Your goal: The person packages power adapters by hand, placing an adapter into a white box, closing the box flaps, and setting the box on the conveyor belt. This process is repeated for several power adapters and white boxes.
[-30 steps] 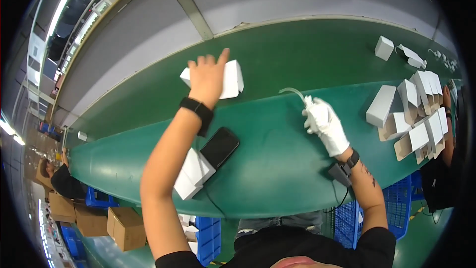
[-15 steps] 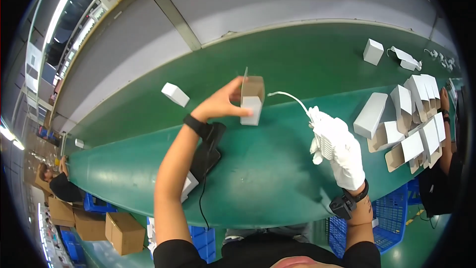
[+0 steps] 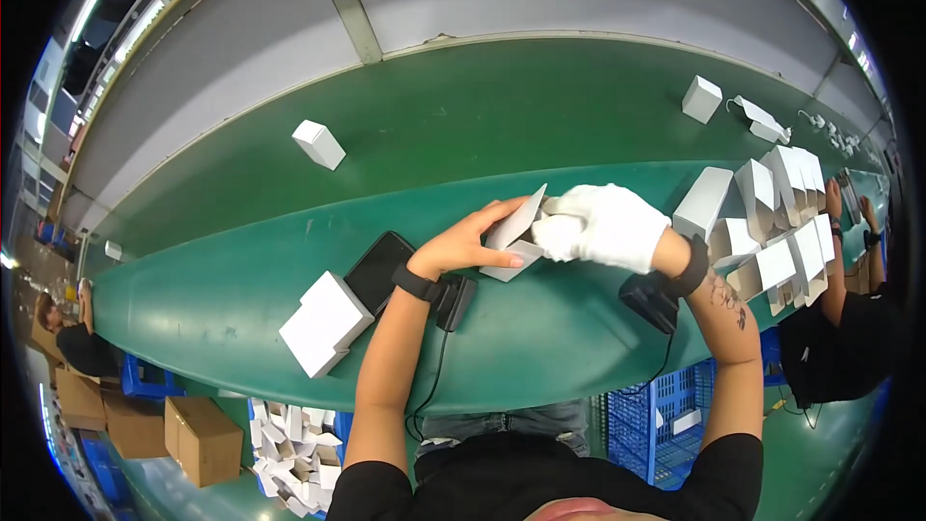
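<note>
My left hand (image 3: 473, 239), bare, grips a small white carton (image 3: 511, 265) with its top flap raised, holding it tilted above the green work surface. Over the carton's mouth is my right hand (image 3: 603, 227) in a white glove, its fingers curled together at the opening. Whatever those fingers hold is hidden by the glove and the flap. To the right stand several open white cartons (image 3: 776, 265) with brown insides, close to a long closed white box (image 3: 702, 201). White boxes (image 3: 325, 323) and a black flat device (image 3: 380, 272) lie left of my left forearm.
Single white boxes stand on the green belt (image 3: 463, 106) at far left (image 3: 318, 145) and far right (image 3: 702, 98), the latter near white cabled items (image 3: 760, 120). Below the edge are a bin of white cartons (image 3: 297, 453) and a blue crate (image 3: 666, 425). A co-worker (image 3: 839, 347) is at right.
My right hand has moved left to the carton's mouth; the white cord trailing from it no longer shows. My left hand has brought the carton nearer and tilted it.
</note>
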Demonstrator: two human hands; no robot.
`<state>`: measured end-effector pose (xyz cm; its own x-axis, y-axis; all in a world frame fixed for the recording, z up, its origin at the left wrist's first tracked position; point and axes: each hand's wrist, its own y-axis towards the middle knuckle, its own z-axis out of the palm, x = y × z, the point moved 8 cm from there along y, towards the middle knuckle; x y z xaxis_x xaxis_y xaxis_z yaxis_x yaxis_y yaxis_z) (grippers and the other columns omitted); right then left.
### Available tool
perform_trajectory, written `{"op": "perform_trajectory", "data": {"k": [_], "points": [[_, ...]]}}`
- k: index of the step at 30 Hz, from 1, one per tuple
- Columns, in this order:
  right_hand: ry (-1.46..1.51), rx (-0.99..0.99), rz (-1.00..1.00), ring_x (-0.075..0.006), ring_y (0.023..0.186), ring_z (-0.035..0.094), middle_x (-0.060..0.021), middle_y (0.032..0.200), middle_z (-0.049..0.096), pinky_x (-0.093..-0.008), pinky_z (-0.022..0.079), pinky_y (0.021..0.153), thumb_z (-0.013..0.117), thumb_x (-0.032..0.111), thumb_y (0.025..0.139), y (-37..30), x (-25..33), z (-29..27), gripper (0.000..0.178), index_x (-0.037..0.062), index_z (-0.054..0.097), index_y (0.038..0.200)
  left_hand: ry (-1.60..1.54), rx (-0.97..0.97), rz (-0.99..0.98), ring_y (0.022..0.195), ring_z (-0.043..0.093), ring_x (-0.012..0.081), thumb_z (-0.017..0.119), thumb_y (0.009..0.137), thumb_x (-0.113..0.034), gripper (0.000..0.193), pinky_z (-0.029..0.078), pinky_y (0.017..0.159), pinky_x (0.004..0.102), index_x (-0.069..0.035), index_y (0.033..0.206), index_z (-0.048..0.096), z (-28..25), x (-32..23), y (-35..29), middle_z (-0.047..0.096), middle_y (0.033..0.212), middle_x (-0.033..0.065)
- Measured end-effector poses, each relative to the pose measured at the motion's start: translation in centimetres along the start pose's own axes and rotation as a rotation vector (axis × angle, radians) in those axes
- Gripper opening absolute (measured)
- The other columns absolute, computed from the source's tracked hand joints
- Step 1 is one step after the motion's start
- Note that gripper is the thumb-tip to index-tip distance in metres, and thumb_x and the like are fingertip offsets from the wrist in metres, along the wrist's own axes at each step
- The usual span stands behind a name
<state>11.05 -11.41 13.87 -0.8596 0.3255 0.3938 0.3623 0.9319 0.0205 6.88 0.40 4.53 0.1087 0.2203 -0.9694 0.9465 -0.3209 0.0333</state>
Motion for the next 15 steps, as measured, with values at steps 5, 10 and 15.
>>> {"op": "perform_trajectory", "data": {"k": [5, 10, 15], "points": [[-0.237, 0.301, 0.160, -0.0331, 0.080, 0.063, -0.0173, 0.089, 0.064, -0.0392, 0.052, 0.068, 0.061, 0.022, 0.078, 2.3, 2.0, 1.5, 0.025, 0.0058, 0.066, 0.096, -0.268, -0.113, 0.072, 0.124, 0.042, 0.0210, 0.079, 0.070, -0.020, 0.085, 0.028, 0.106, 0.0334, -0.005, 0.141, 0.035, 0.7, 0.2, -0.3, 0.043, 0.135, 0.0092], [0.024, -0.076, -0.069, -0.0332, 0.083, 0.063, -0.0155, 0.090, 0.064, -0.0372, 0.051, 0.072, 0.062, 0.020, 0.078, 3.8, 1.2, 1.3, 0.022, 0.0077, 0.066, 0.096, -0.380, -0.082, 0.117, 0.126, 0.041, 0.0214, 0.078, 0.071, -0.019, 0.085, 0.028, 0.107, 0.0341, -0.006, 0.142, 0.034, 0.0, 1.5, -0.1, 0.043, 0.136, 0.0089], [-0.189, -0.232, -0.242, -0.0275, 0.091, 0.063, -0.0139, 0.099, 0.064, -0.0341, 0.051, 0.077, 0.068, 0.019, 0.076, 3.4, 3.3, 2.1, 0.032, 0.0096, 0.065, 0.106, -0.428, -0.117, 0.188, 0.125, 0.042, 0.0192, 0.075, 0.075, -0.021, 0.081, 0.030, 0.106, 0.0345, -0.006, 0.142, 0.033, -0.6, 0.3, -1.3, 0.046, 0.134, 0.0086]]}}
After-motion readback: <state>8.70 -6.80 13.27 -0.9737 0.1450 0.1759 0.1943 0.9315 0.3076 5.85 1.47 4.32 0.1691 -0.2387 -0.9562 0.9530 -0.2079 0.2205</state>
